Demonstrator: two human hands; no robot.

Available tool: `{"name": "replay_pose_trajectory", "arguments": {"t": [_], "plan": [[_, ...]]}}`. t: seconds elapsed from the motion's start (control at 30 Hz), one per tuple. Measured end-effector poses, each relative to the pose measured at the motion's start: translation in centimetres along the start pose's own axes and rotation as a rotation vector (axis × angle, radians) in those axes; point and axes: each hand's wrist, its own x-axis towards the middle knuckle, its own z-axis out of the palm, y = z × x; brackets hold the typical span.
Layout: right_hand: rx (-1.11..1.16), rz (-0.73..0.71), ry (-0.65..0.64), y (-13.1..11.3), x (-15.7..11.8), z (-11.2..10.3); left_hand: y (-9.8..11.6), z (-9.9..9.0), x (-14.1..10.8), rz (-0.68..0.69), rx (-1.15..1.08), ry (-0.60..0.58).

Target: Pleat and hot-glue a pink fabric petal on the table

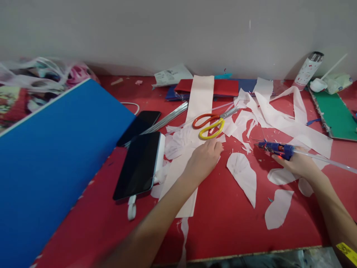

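My right hand is wrapped around a blue hot glue gun; a small red light glows on it and a long clear glue stick runs out of its rear. Just below the scissors, with their orange and yellow handles, my left hand rests over a long pale strip. Its fingers are curled together, and what they hold, if anything, is hidden. Between both hands lies a pale petal-shaped piece with fine creases. Another cut piece lies nearer the table edge.
A large blue board covers the left side, beside a tablet and a phone. Silvery wires lie behind them. Pale scraps spread at the back right, near a tilted flask and a green board.
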Motion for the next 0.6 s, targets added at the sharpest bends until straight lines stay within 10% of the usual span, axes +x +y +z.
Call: {"name": "replay_pose_trajectory", "arguments": {"t": [0.6], "plan": [[0.087,0.014,-0.040,0.03,0.04,-0.13,-0.02,-0.79,-0.12,-0.193,-0.325,-0.049]]}}
